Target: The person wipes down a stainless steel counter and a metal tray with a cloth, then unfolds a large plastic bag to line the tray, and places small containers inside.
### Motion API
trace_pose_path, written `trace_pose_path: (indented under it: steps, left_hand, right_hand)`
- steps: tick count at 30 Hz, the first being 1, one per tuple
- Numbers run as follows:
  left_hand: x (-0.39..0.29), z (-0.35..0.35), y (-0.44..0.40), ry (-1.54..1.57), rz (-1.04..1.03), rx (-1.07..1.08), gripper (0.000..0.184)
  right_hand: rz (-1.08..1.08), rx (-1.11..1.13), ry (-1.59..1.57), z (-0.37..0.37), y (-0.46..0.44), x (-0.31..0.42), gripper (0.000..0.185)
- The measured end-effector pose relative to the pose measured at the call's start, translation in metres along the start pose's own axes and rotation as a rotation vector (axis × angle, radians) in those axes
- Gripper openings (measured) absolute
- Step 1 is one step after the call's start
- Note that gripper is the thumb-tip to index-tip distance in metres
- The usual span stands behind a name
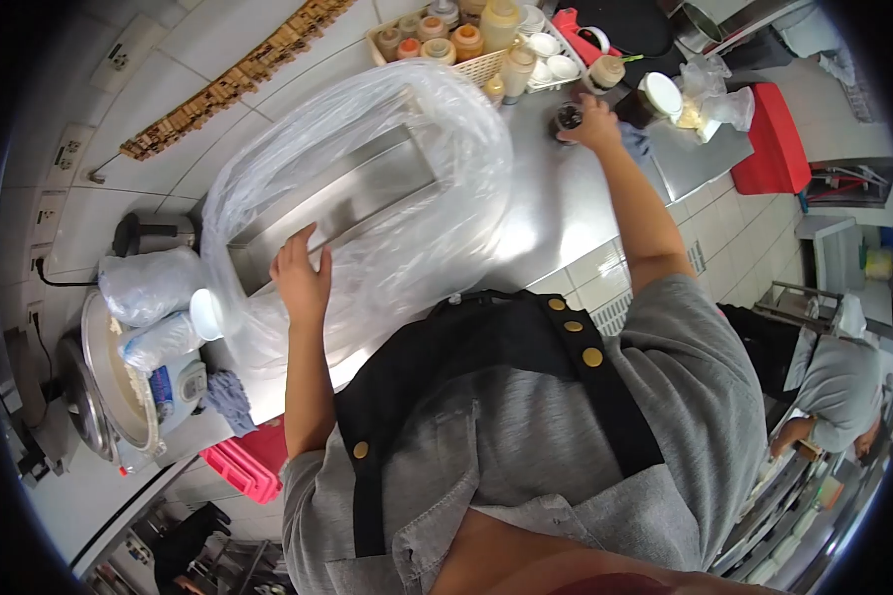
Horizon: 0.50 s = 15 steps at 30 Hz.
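A long rectangular metal pan (367, 188) lies inside a large clear plastic bag (466, 149) on the steel counter. My left hand (303, 278) is at the pan's near side, fingers apart and holding nothing; whether the fingertips touch the rim I cannot tell. Farther right, my right hand (597, 125) reaches across the counter with its fingers round a small clear cup (568, 119) of dark contents. Beside that hand stand a dark container with a white lid (662, 96) and a blue-grey cloth (635, 144).
Several sauce bottles fill a basket (466, 67) against the wall. At left are a digital scale (181, 392), bagged items (154, 286), a white cup (206, 314) and a large round tub (119, 367). A red bin (772, 144) stands right. Another person (838, 392) works behind.
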<state>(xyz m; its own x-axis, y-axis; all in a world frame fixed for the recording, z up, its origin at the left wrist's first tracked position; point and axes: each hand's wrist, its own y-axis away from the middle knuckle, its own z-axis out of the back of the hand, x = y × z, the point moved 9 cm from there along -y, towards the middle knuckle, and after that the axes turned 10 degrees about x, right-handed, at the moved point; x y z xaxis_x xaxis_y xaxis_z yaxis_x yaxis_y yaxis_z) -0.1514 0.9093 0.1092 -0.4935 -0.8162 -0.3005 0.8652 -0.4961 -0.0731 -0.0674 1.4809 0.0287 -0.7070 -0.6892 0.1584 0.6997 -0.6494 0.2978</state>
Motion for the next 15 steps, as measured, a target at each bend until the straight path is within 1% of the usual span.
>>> trace_pose_path:
  steps: [1, 2, 3, 4, 5, 6, 8, 9, 11, 12, 13, 14, 15]
  left_hand:
    - [-0.009, 0.001, 0.003, 0.092, 0.052, -0.024, 0.041]
    - [-0.024, -0.001, 0.006, 0.103, 0.059, -0.024, 0.041]
    - [-0.034, 0.000, 0.008, 0.249, 0.087, -0.071, 0.038]
    - [-0.042, -0.001, 0.011, 0.393, 0.115, -0.119, 0.035]
    - [-0.055, -0.003, 0.013, 0.393, 0.108, -0.156, 0.034]
    - [-0.069, -0.008, 0.014, 0.395, 0.121, -0.157, 0.034]
    - [-0.091, -0.015, 0.018, 0.503, 0.152, -0.190, 0.031]
    - [-0.102, -0.017, 0.017, 0.500, 0.167, -0.192, 0.031]
    - [-0.131, -0.017, 0.011, 0.499, 0.094, -0.202, 0.027]
    - [-0.140, -0.018, 0.009, 0.496, 0.112, -0.210, 0.027]
    - [-0.150, -0.017, 0.007, 0.480, 0.112, -0.214, 0.026]
    - [-0.158, -0.017, 0.005, 0.462, 0.115, -0.223, 0.025]
    - [-0.164, -0.017, 0.004, 0.452, 0.123, -0.239, 0.023]
  right_hand:
    - [0.074, -0.031, -0.028, -0.009, -0.006, -0.003, 0.098]
    - [0.149, -0.061, -0.057, -0.010, -0.013, -0.006, 0.093]
    - [0.152, -0.061, -0.048, -0.001, -0.011, -0.011, 0.093]
    - [0.162, -0.311, -0.099, 0.030, 0.000, -0.020, 0.083]
    - [0.174, -0.559, -0.151, 0.062, 0.017, -0.030, 0.073]
    - [0.180, -0.688, -0.115, 0.089, 0.024, -0.043, 0.060]
    - [-0.011, -0.733, -0.016, 0.122, 0.014, -0.079, 0.076]
    - [0.001, -0.725, -0.014, 0.132, 0.006, -0.091, 0.076]
    - [-0.117, -0.363, 0.151, 0.126, -0.037, -0.125, 0.098]
    - [-0.099, -0.359, 0.155, 0.125, -0.057, -0.145, 0.098]
    - [0.000, -0.214, 0.070, 0.105, -0.089, -0.164, 0.106]
    - [0.104, -0.070, -0.013, 0.090, -0.112, -0.167, 0.115]
    - [0.149, -0.066, -0.042, 0.091, -0.113, -0.167, 0.111]
